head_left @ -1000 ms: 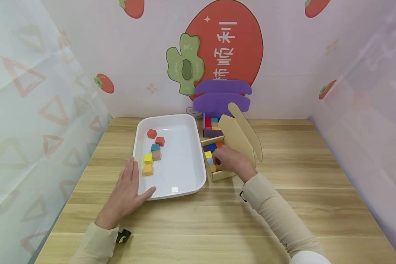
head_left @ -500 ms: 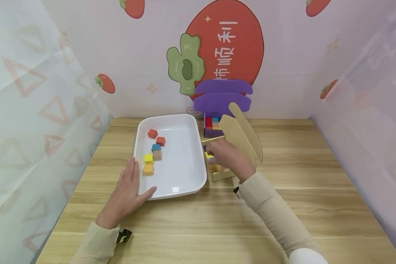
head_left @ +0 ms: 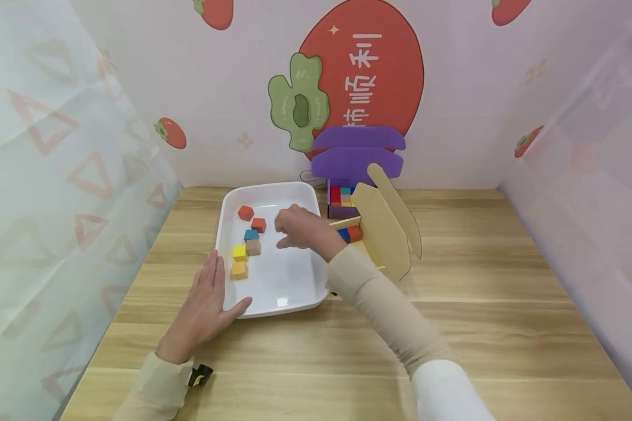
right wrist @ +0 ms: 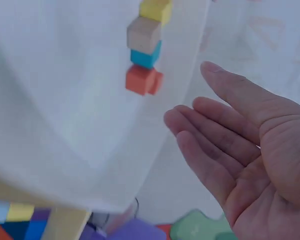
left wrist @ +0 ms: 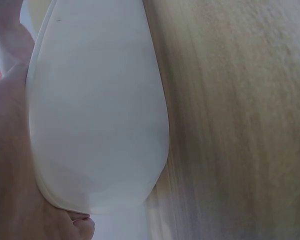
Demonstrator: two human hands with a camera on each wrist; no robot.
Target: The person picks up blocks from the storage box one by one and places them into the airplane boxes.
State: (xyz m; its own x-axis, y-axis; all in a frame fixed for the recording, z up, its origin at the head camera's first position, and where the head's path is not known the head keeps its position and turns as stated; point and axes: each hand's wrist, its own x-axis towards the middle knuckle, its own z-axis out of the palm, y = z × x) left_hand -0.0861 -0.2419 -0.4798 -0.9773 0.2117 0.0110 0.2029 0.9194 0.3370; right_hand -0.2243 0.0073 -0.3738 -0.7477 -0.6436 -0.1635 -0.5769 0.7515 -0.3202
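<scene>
Over the white tray (head_left: 295,286) hovers my right hand (head_left: 300,227); in the right wrist view its fingers (right wrist: 210,165) are loosely bent, thumb apart, with nothing between them. My left hand (head_left: 202,304) rests along the tray's left side, fingers straight, thumb at the near rim. Inside the tray lie several small cubes: two red cubes (head_left: 246,213), a teal cube (head_left: 251,234), a plain wood cube (head_left: 253,247), a yellow cube (head_left: 239,253) and an orange cube (head_left: 239,270). Right of the tray, a cardboard box (head_left: 384,234) of coloured cubes is partly hidden by the right forearm.
Behind the cardboard box stands a purple box (head_left: 342,211) with its lid raised, holding more coloured cubes. The wooden table (head_left: 479,292) extends to the right and front. A printed cloth backdrop (head_left: 453,158) closes off the back and sides.
My right hand has left the cardboard box and moved left, over the tray. The left hand and the cubes in the tray stay in place.
</scene>
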